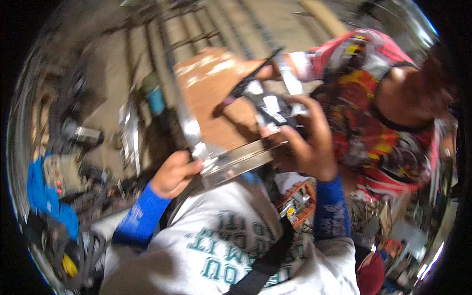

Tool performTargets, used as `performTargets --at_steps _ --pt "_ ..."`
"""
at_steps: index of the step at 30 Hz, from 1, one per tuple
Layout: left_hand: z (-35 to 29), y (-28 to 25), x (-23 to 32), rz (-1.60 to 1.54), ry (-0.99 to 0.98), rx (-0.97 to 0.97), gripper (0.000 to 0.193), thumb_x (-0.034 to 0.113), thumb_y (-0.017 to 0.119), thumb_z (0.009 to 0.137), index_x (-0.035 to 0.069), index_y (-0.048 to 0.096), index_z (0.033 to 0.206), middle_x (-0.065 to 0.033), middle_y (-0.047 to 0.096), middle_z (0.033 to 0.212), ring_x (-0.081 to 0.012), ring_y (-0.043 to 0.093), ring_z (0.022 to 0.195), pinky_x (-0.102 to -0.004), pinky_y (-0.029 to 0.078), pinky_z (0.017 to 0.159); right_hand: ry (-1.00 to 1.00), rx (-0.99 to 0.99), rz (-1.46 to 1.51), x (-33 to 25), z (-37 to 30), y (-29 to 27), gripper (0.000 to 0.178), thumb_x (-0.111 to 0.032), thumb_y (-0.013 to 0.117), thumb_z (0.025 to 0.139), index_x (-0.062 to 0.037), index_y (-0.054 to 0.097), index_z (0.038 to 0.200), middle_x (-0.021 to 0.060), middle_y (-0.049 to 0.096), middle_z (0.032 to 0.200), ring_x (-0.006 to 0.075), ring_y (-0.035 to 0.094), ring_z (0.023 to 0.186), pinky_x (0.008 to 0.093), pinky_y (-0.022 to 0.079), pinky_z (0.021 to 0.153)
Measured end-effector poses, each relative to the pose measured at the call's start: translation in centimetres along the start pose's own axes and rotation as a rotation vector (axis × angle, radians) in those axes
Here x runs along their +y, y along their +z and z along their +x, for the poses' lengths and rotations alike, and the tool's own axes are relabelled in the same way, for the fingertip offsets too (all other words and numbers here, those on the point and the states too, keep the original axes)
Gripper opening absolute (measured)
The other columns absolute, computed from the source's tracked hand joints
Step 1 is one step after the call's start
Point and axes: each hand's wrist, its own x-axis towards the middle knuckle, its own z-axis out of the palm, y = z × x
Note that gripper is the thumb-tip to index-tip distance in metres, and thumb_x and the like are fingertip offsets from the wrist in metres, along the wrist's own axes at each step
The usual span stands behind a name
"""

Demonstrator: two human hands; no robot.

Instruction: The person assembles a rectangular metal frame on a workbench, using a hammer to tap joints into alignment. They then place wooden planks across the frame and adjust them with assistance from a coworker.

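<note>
My left hand [174, 174] is closed on the near left corner of a shiny metal frame [241, 160], which runs along the edge of a brown board [211, 108]. My right hand [312, 142] has its fingers curled round a black-and-silver tool [273, 110] with pale labels, held above the board's right side. A long dark bar slants across at the tool's far end; motion blur hides its exact kind. Across the board, another person's hand [265, 71] is near the dark bar and a metal strip [289, 76].
The other person [373, 98] in a red patterned shirt stands close on the right. Long metal bars [191, 24] lie at the back. An orange crate [300, 201] of small parts is at near right. Cluttered tools and a blue cloth [39, 187] lie left.
</note>
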Motion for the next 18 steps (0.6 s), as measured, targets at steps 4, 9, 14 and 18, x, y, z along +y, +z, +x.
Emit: performTargets --at_steps 4,9,14,18 --pt "0.3 -1.0 1.2 0.117 -0.025 -0.093 0.033 0.012 0.072 0.093 -0.007 0.065 0.12 -0.0107 0.071 0.116 -0.0201 0.067 0.107 -0.035 0.05 0.097 0.04 0.022 -0.004 0.0 -0.2 -0.3 0.056 0.001 0.069 0.088 -0.0002 0.046 0.139 0.0108 0.058 0.122 0.018 0.06 0.111 0.0331 0.05 0.093" --pt "1.6 -2.3 0.6 0.286 0.01 -0.112 0.034 0.016 0.075 0.091 -0.001 0.067 0.12 -0.0074 0.073 0.111 -0.0184 0.067 0.101 -0.0337 0.05 0.094 0.028 0.015 0.025 -0.7 -0.9 -0.3 0.06 0.0 0.069 0.09 -0.0013 0.04 0.143 0.0107 0.062 0.108 0.0147 0.064 0.095 0.0289 0.052 0.08" --pt "1.8 -2.1 0.2 0.357 0.039 -0.114 0.026 0.019 0.071 0.096 0.0 0.069 0.113 -0.0017 0.071 0.105 -0.0116 0.062 0.094 -0.0265 0.048 0.085 0.165 -0.052 0.258 -3.6 -0.5 -0.7 0.062 -0.006 0.075 0.088 -0.0005 0.044 0.142 0.0128 0.065 0.113 0.0152 0.065 0.1 0.0294 0.053 0.083" --pt "1.6 -3.0 -0.3 0.353 0.077 -0.154 0.029 0.016 0.073 0.094 0.001 0.067 0.118 -0.0019 0.07 0.111 -0.012 0.062 0.105 -0.0304 0.047 0.097 0.017 -0.019 -0.017 -1.5 -0.1 -0.5 0.051 -0.02 0.085 0.08 0.0011 0.063 0.121 0.0159 0.069 0.106 0.0231 0.067 0.098 0.0352 0.053 0.089"
